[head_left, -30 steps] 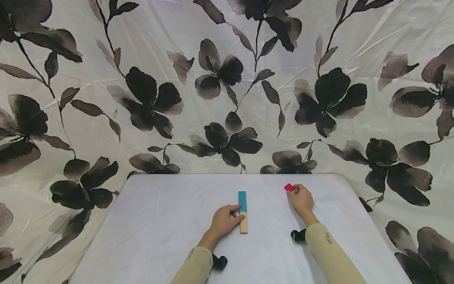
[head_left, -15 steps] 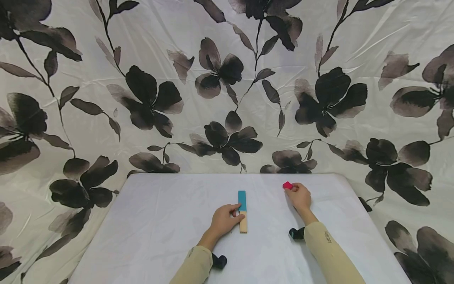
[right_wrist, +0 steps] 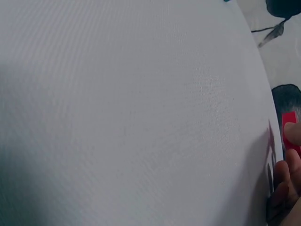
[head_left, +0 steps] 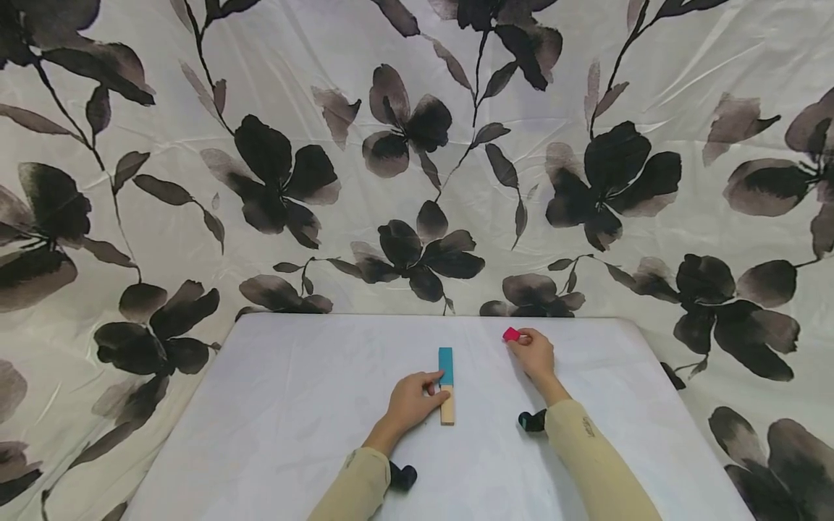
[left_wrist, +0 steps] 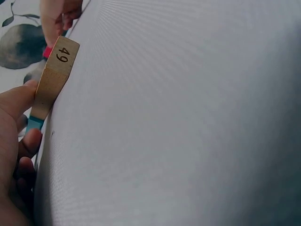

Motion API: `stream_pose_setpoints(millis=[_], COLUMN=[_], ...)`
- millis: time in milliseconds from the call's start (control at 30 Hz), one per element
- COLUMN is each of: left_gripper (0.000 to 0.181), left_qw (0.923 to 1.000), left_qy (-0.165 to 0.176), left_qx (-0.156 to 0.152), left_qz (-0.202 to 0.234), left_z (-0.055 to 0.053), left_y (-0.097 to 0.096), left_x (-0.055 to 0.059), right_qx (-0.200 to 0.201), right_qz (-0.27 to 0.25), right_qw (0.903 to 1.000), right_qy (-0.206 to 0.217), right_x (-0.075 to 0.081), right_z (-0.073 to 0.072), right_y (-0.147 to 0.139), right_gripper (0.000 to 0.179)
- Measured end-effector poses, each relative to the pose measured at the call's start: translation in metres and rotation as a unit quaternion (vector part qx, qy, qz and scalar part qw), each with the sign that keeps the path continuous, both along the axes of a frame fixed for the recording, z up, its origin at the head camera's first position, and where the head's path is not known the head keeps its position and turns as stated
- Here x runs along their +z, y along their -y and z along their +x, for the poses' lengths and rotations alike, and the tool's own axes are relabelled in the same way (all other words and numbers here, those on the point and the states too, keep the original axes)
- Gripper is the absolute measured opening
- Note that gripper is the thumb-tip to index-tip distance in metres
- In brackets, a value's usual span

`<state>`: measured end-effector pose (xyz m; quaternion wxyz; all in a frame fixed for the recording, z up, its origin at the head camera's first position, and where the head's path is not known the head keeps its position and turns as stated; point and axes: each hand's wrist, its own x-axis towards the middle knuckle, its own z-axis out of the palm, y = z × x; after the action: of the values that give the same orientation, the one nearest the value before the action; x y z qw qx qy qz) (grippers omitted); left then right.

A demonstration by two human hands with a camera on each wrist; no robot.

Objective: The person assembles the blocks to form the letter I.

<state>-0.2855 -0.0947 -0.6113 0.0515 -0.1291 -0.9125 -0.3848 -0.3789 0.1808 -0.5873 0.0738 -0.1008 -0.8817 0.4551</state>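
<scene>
1. The right hand (head_left: 533,352) is pinching the red block (head_left: 511,334), far right.
2. The left hand (head_left: 409,403) is touching the blue block (head_left: 446,362) and wooden block (head_left: 447,411), lying nearer, left; grip unclear.
3. Blocks are looking light, stiff, opposite sides inviting a pinch.

Bare left hand (head_left: 410,401) and right hand (head_left: 534,356), right sleeve (head_left: 602,463) long, khaki, small unreadable dark lettering (head_left: 588,427) near its cuff, black rounded right wrist unit (head_left: 533,420) just left of that sleeve, left sleeve (head_left: 352,486) also khaki, well left of it, black two-lobed left wrist unit (head_left: 404,477) between them.
</scene>
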Motion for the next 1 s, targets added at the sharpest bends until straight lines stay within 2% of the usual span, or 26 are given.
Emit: stream_pose_setpoints(millis=[100,433,667,1000], left_gripper=[0.046,0.047,0.048,0.049], left_qw=[1.0,0.9998,0.9998,0.9997], left_qy=[0.003,-0.009,0.004,0.012], left_qx=[0.002,-0.002,0.004,0.007], left_qz=[0.002,-0.017,-0.019,-0.02], left_z=[0.0,-0.002,0.0,-0.001], left_y=[-0.002,-0.001,0.0,-0.001], left_x=[0.001,-0.001,-0.001,0.0], right_qx=[0.013,0.044,0.067,0.079], right_qz=[0.003,0.014,0.029,0.045], right_qw=[0.9999,0.9989,0.9973,0.9958], right_qy=[-0.011,-0.002,0.006,0.007], right_x=[0.001,0.005,0.005,0.002], right_z=[-0.003,-0.003,-0.003,-0.012], right_y=[0.003,0.025,0.045,0.055], right_gripper=[0.038,0.036,0.034,0.032])
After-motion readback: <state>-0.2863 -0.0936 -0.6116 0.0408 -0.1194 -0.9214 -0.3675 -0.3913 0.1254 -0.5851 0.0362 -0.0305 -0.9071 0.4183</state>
